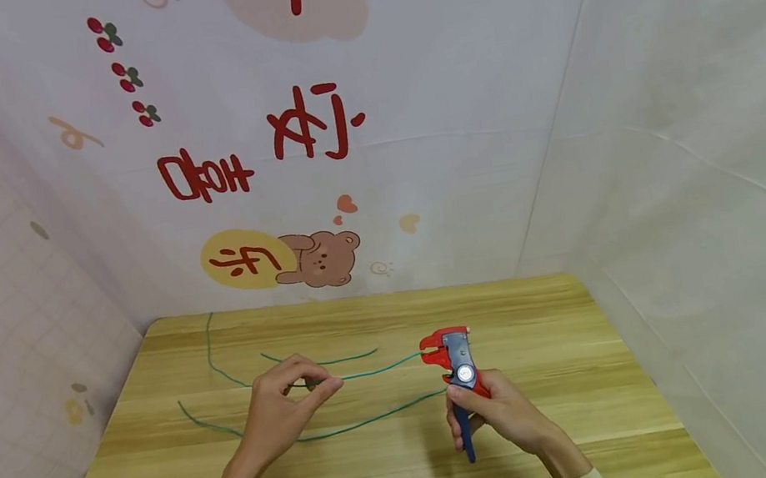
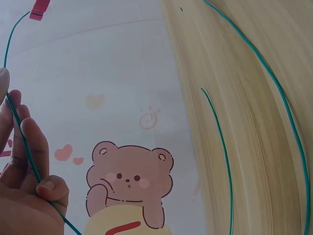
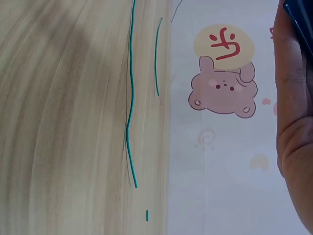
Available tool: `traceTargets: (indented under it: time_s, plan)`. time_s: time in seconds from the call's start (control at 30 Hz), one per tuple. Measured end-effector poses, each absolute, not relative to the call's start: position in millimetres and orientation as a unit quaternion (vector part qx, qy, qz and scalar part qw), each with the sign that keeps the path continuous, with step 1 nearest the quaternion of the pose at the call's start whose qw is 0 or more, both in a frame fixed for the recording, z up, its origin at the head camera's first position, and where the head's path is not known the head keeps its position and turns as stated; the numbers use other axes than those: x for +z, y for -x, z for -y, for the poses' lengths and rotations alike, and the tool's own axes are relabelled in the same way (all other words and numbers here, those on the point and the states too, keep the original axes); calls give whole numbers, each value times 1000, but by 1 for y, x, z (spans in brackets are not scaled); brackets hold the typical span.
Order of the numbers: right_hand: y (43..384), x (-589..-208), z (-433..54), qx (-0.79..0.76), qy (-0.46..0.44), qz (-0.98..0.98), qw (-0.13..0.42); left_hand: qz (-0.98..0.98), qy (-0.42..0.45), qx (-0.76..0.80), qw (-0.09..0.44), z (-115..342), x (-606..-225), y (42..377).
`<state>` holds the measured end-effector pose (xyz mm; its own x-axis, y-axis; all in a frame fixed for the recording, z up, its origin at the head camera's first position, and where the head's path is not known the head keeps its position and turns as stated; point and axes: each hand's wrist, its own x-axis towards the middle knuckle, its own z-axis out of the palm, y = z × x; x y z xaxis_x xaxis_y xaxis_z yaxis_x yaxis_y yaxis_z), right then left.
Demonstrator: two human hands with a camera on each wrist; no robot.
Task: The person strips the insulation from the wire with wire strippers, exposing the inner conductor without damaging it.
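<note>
Thumb and forefinger of my left hand point(image 1: 283, 412) pinch a thin green wire point(image 1: 382, 370). In the left wrist view this wire point(image 2: 30, 152) runs along the palm and past the curled fingers. Its far end reaches the red head of a wire stripper point(image 1: 459, 353) at the right. My right hand point(image 1: 499, 410) grips that tool by its red and blue handles, head pointing up and opening to the left. The right wrist view shows only part of the right hand point(image 3: 298, 98) and a dark blue handle point(image 3: 304, 22).
On the wooden table point(image 1: 564, 412) lie a longer green wire point(image 1: 368, 422), nearer me, and a shorter one point(image 1: 350, 358) behind the left hand. A tiny green snippet point(image 3: 147, 215) lies near the back edge. A printed cloth wall point(image 1: 468, 199) stands behind the table.
</note>
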<state>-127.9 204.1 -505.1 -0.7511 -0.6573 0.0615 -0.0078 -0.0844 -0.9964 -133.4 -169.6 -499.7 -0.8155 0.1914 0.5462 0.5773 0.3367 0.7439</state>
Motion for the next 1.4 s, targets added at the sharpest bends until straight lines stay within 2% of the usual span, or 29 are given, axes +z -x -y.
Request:
traceTargets:
  time_s: [0.27, 1.4]
  plan:
    - [127, -505, -201, -683, 268, -633, 247, 797, 231, -535, 157, 167, -499, 130]
    - [123, -499, -195, -680, 301, -611, 271, 799, 246, -533, 125, 169, -500, 133]
